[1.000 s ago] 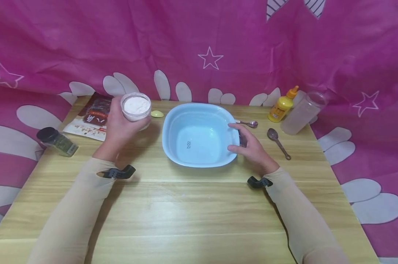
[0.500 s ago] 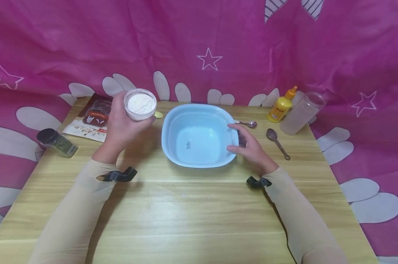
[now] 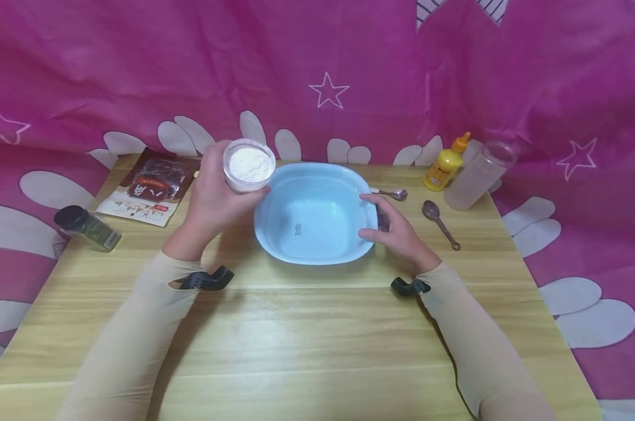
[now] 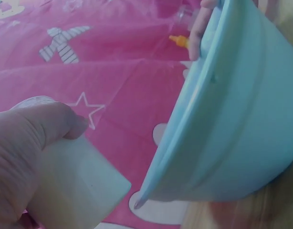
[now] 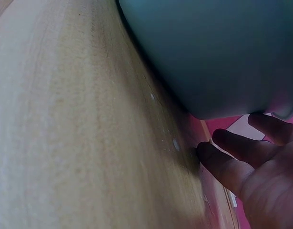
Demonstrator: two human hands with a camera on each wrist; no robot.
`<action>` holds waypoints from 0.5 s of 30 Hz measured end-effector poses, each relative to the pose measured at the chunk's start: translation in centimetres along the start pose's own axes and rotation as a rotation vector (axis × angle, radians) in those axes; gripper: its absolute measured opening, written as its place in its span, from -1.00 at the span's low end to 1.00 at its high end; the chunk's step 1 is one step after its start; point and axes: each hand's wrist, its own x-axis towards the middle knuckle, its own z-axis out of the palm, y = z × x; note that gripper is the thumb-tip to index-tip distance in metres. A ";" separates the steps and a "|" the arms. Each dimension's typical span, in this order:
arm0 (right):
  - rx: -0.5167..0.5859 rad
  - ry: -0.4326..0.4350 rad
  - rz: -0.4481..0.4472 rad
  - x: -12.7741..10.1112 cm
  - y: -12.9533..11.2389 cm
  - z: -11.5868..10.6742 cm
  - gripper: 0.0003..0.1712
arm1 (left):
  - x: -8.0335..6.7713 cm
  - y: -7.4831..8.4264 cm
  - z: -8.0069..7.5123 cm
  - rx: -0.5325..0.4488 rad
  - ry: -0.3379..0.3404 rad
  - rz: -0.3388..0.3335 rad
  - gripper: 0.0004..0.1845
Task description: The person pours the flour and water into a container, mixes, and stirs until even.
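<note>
My left hand (image 3: 212, 199) grips a clear round jar (image 3: 240, 186) of white powder (image 3: 251, 165), raised above the table beside the left rim of the light-blue plastic basin (image 3: 317, 259). The left wrist view shows the jar (image 4: 82, 181) tilted close to the basin wall (image 4: 241, 109), with my thumb across it. At the basin's right side, my right hand (image 3: 399, 231) holds the rim, with thumb and forefinger over the edge. In the right wrist view the other fingers (image 5: 241, 148) lie outside, under the rim. The basin's inside shows only a small printed mark.
At left on the wooden table (image 3: 286, 339) lie a brown-and-white packet (image 3: 151, 187) and a dark-lidded jar (image 3: 88, 228) of green contents. Right of the basin are a small spoon (image 3: 396, 194), a brown spoon (image 3: 441, 225), a yellow bottle (image 3: 444, 169) and a clear cylinder (image 3: 478, 178).
My left hand has carried the jar rightward, from near the packet to the basin's left rim. My right hand has kept its place on the basin.
</note>
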 end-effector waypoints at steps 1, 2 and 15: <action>0.000 0.000 0.000 0.0 0.0 0.0 -0.13 | 0.1 0.2 0.2 -0.010 -0.008 0.011 0.01; 0.003 0.001 0.004 0.0 0.0 0.0 -0.14 | 0.1 0.3 0.4 -0.015 -0.017 0.019 0.01; 0.017 -0.001 0.007 0.0 0.1 0.0 -0.14 | 0.4 1.4 3.2 0.069 -0.155 0.145 -0.01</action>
